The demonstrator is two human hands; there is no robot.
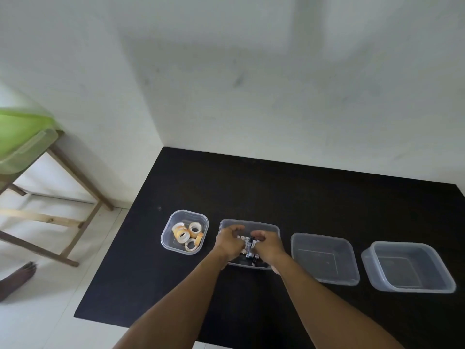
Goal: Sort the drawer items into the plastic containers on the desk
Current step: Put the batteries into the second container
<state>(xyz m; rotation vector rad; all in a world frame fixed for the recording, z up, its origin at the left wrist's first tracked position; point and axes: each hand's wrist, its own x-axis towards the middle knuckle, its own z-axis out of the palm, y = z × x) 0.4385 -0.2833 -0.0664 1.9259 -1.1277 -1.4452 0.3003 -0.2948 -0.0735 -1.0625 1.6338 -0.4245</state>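
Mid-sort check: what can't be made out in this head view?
Head view:
Small dark and silvery items in the second clear plastic container: tiny, blurred, partly covered by both hands; type unclear.
Left hand, right hand: fingers curled, whether gripping unclear.
Green plastic tub: cut off by left edge.

Black desk, orange-and-white tape rolls

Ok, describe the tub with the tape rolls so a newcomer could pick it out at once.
On the black desk, four clear plastic containers stand in a row. Go to the row's left end, just left of the rectangular container that the left hand and right hand reach into. That tape container is the smallest, and the only one holding yellowish tape rolls.
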